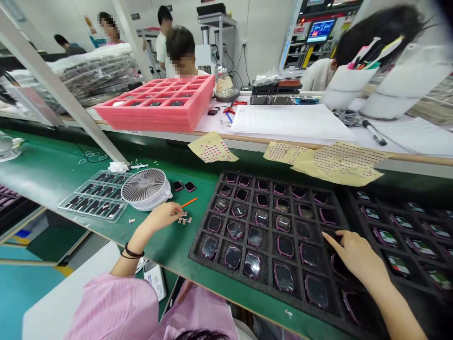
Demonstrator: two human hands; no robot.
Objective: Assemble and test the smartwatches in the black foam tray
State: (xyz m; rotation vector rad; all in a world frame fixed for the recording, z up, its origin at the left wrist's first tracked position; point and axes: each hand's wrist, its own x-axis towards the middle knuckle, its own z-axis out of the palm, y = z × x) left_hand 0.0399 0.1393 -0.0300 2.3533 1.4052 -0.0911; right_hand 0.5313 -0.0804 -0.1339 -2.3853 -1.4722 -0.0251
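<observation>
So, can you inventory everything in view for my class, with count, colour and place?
Bench: one, green, foreground
Foam trays: two, black, bench right
Devices: many, dark, purple-rimmed, in foam trays
Fan: one, white, mid-bench
Loose devices: two, dark, right of fan
Clear tray: one, transparent, holding black parts, left of fan
Stick: one, orange, bench
Small pieces: several, pinkish, near stick
Shelf: one, pale, above bench
Marked sheets: about three, yellow, shelf edge
Foam stack: one, pink, on shelf
Papers: several, white, on shelf
Containers: two, white, shelf right
Screens: at least one, blue, background
Co-workers: at least five, varied tops, beyond shelf
Left hand: one, bare, at stick's end
Right hand: one, bare, at foam trays
</observation>
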